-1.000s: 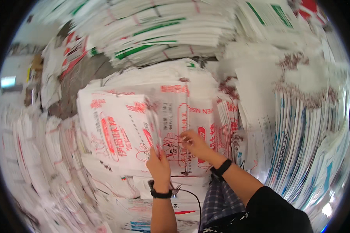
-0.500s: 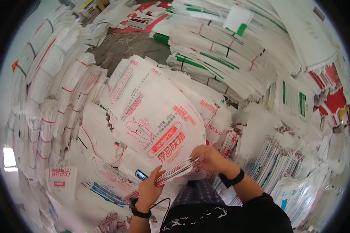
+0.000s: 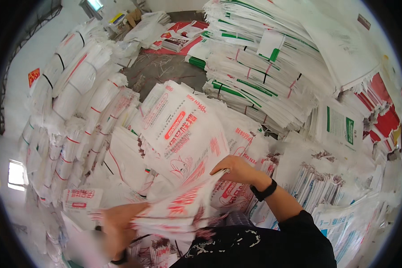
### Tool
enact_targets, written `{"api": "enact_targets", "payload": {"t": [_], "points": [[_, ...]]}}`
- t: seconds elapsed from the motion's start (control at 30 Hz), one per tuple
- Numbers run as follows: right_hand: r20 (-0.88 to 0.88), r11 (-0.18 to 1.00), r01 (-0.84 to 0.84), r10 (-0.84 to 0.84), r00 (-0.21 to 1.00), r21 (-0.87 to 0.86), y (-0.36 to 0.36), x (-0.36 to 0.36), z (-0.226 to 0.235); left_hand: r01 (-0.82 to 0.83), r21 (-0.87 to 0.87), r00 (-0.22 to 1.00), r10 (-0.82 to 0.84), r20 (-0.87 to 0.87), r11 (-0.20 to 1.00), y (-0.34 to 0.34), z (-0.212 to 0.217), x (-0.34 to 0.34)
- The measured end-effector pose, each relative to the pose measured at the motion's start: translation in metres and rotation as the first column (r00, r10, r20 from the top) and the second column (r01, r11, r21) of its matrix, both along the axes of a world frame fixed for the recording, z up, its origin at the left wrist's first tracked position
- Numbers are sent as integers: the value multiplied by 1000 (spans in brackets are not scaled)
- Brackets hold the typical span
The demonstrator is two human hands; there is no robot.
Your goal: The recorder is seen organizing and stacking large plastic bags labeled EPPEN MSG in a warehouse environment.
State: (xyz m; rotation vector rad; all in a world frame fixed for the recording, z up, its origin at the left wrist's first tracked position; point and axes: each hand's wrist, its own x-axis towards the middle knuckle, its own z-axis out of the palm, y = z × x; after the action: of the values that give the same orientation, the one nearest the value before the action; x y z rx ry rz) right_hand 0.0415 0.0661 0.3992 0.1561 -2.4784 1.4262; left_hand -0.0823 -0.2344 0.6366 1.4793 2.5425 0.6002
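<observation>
Flat white woven sacks (image 3: 178, 203) with red print are bent up in front of my body, their front edges fanned into layers. My right hand (image 3: 239, 169) is closed, pinching the edge of the upper sack. At the lower left my left hand (image 3: 120, 225), partly smeared by motion, is closed around the left corner of the layered sacks. Beyond my hands, more of the printed sacks (image 3: 183, 120) lie spread out, with a red corn figure showing near the fold. Both wrists wear dark bands.
Strapped sack bundles (image 3: 87, 107) are stacked along the left. Tall piles with green stripes (image 3: 250, 67) rise at the back right. Folded bundles (image 3: 315, 185) stand at the right beside blue-printed sacks (image 3: 339, 223). Loose threads lie on the grey floor (image 3: 185, 71).
My left hand has swung left and down, drawing the sacks' near edge with it. The sacks now bend and fan open. My right hand has moved slightly left and farther away.
</observation>
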Motion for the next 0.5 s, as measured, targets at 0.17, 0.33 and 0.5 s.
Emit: {"api": "enact_targets", "payload": {"t": [0.17, 0.33, 0.5], "points": [[272, 967, 121, -57, 961, -223, -11, 7, -74, -217, -13, 958, 210, -196, 976, -24, 121, 1], [445, 924, 224, -67, 893, -310, -44, 40, -157, -266, 88, 941, 278, -192, 960, -54, 131, -17], [424, 959, 274, -218, 879, -77, -53, 69, -200, -303, 291, 910, 366, -195, 907, -157, 118, -69]]}}
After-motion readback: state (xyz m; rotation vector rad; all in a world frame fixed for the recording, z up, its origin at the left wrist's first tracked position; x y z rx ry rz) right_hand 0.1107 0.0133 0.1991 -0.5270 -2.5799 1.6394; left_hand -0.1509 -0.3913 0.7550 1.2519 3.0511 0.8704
